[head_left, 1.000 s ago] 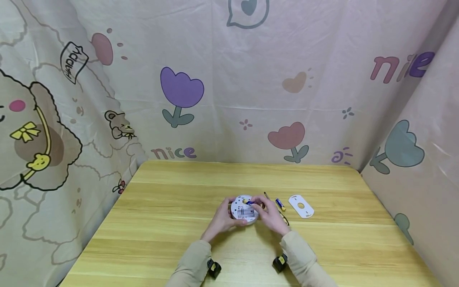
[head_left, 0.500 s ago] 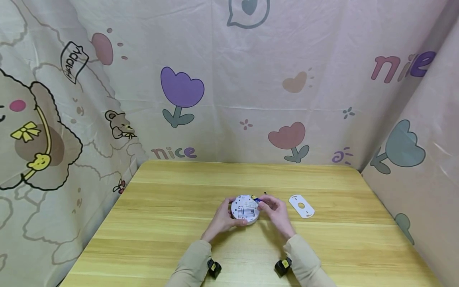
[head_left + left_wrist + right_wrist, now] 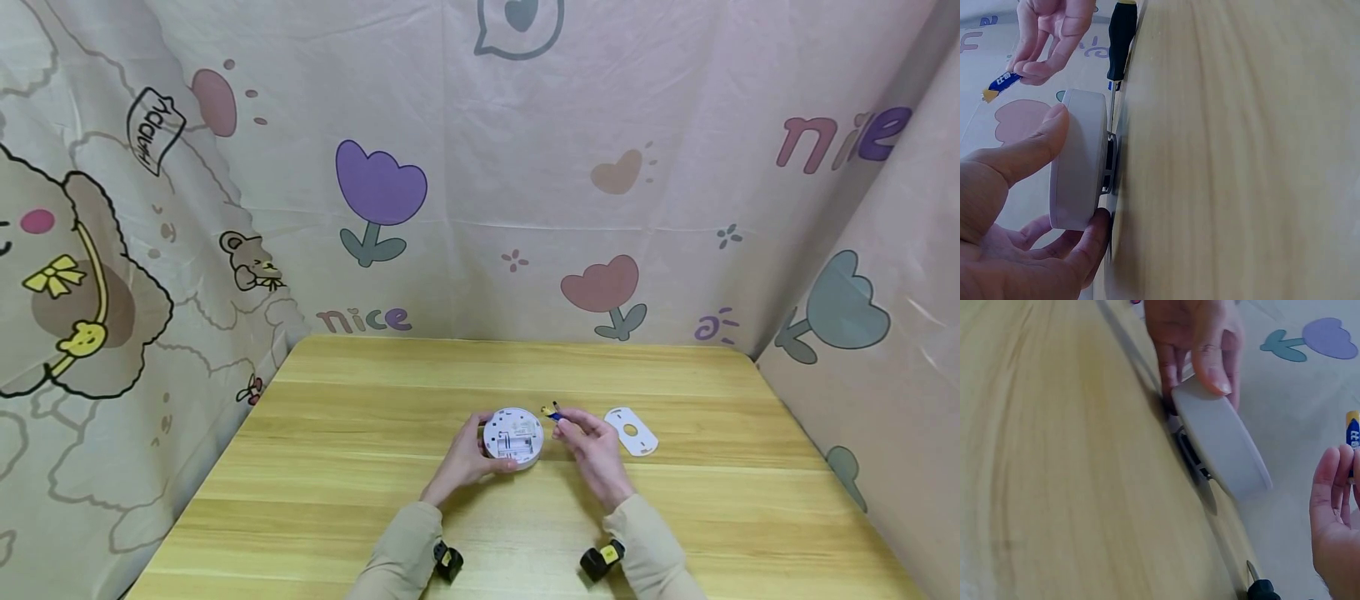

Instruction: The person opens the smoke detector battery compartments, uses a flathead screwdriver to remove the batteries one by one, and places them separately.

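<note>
My left hand (image 3: 465,458) grips a round white smoke detector (image 3: 514,433) by its rim. Its back faces up, with a battery compartment in which no battery shows. To its right, my right hand (image 3: 596,454) pinches a small blue and yellow battery (image 3: 1002,82) in the air, apart from the detector. In the left wrist view the detector is seen edge-on, thumb on one side and fingers below. Behind it on the table lies a screwdriver (image 3: 1122,40) with a black handle, mostly hidden by my right hand in the head view.
A white mounting plate (image 3: 631,431) with a round hole lies right of my right hand. A bit of blue, perhaps another battery, shows beside the screwdriver shaft in the left wrist view. A printed curtain (image 3: 480,283) hangs behind the wooden table (image 3: 360,392).
My right hand has moved right, away from above the detector, carrying the battery. It now covers the battery on the table. My left hand and the detector stay in place.
</note>
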Demonstrator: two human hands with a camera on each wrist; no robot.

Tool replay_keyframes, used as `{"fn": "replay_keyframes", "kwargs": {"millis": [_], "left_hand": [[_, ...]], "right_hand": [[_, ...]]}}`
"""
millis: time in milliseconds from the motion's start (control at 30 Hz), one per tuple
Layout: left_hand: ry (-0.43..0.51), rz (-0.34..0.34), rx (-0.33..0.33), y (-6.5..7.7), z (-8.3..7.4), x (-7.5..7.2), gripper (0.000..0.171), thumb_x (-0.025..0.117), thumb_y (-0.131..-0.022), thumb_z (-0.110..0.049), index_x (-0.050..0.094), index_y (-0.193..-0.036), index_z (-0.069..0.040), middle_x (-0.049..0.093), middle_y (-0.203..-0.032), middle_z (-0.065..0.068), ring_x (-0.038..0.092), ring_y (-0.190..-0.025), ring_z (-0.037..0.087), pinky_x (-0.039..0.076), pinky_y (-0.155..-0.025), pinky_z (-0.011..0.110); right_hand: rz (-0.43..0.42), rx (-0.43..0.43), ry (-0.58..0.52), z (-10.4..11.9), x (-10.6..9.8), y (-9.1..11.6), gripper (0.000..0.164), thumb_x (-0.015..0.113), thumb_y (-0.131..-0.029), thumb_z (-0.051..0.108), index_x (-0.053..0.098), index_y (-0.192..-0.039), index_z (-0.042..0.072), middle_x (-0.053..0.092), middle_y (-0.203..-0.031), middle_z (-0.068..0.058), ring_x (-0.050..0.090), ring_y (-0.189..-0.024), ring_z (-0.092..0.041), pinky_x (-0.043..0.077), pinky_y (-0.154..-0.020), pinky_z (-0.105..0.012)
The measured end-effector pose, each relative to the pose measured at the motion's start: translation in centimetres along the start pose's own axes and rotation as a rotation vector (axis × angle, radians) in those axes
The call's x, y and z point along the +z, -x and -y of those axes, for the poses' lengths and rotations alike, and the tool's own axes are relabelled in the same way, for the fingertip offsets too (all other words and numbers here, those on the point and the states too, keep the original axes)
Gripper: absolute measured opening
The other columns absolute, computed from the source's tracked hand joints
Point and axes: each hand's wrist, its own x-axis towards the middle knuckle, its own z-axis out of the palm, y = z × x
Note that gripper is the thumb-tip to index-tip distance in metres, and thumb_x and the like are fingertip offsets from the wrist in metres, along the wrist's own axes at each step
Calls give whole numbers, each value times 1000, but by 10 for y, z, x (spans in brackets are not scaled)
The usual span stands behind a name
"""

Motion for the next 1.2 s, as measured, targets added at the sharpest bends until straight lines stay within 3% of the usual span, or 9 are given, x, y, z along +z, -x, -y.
{"fn": "replay_keyframes", "kwargs": {"millis": [633, 933, 1200], "left_hand": [[-20, 2, 1, 0, 1, 0, 88, 92, -69, -12, 43, -140, 5, 52, -140, 28, 56, -126, 44, 45, -111, 58], [-15, 4, 6, 1, 1, -1, 88, 92, -69, -11, 43, -140, 5, 51, -141, 29, 57, -125, 45, 46, -111, 58], [-11, 6, 0, 0, 1, -1, 88, 92, -69, -11, 43, -140, 5, 51, -141, 28, 56, -125, 45, 46, -111, 58]], "right_hand": [[13, -60, -278, 12, -25, 4, 38, 45, -99, -13, 78, -102, 7, 76, -103, -8, 76, -93, -17, 60, -95, -29], [-99, -82, -298, 15, -33, 5, 35, 47, -97, -15, 77, -100, 3, 78, -100, -10, 77, -92, -21, 61, -92, -31], [-300, -100, -221, 14, -37, 4, 32, 56, -91, -17, 79, -93, 5, 78, -88, -9, 78, -80, -19, 63, -83, -28]]}}
